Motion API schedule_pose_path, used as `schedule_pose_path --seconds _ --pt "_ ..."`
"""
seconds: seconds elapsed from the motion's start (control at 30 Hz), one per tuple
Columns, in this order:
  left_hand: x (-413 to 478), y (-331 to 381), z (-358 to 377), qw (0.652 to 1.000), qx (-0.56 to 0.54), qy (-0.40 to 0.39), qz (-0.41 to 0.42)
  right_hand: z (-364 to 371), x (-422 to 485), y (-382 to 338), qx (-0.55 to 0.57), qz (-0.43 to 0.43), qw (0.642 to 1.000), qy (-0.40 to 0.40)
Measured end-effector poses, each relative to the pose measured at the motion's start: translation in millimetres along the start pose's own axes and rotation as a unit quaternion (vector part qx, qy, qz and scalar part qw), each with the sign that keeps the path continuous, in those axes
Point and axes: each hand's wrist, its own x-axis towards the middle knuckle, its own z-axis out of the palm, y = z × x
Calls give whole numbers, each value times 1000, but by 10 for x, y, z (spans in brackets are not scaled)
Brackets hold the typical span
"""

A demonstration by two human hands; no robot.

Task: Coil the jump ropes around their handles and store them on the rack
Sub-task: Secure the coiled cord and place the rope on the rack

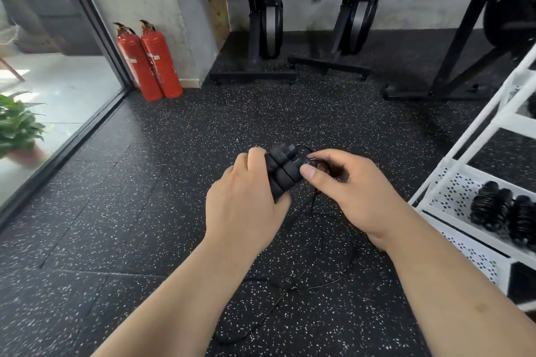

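My left hand (246,197) grips two black foam jump rope handles (281,166) held side by side, above the speckled floor. My right hand (345,188) pinches the thin black rope (314,158) where it loops at the handles' top end. The loose rope (290,290) hangs down and lies in curls on the floor between my forearms. At the right stands the white rack (452,191); two coiled black jump ropes (504,211) lie on its perforated shelf.
Two red fire extinguishers (148,61) stand by the wall corner at the back left. Black gym machines (266,26) line the back wall. A glass wall (58,66) and a potted plant (17,130) are on the left.
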Motion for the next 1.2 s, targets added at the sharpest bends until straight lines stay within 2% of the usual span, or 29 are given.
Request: schedule_pose_path --seconds 0.23,0.33,0.4,0.57,0.67,0.8,0.9,1.0,1.1,1.17,1.2 --pt "-10 16 -26 998 -58 -23 -27 -3 0 -1 11 3 1000 -4" --pt "-6 1 -19 995 -81 -49 -37 -5 21 52 -11 -7 999 30" --pt "-3 -10 -22 990 -114 -77 -40 -4 27 57 -67 -24 996 61" --pt "42 -34 -43 943 -276 -172 -71 0 19 34 -93 -34 994 40" --pt "49 -38 -6 883 -408 -199 -118 4 55 45 -133 -53 987 77" --pt "16 33 29 772 -564 -190 -222 25 102 35 -143 -37 984 104" --pt "5 86 55 693 -632 -171 -300 123 92 12 -126 -11 987 100" --pt "26 115 67 591 -696 -145 -382 287 67 -30 -83 17 991 99" --pt "70 97 94 509 -737 -125 -427 458 26 -35 -76 11 994 84" --pt "101 79 119 476 -749 -115 -446 557 -4 -28 -100 -4 992 83" --pt "111 78 115 475 -745 -108 -455 601 -18 -25 -119 -14 989 87"
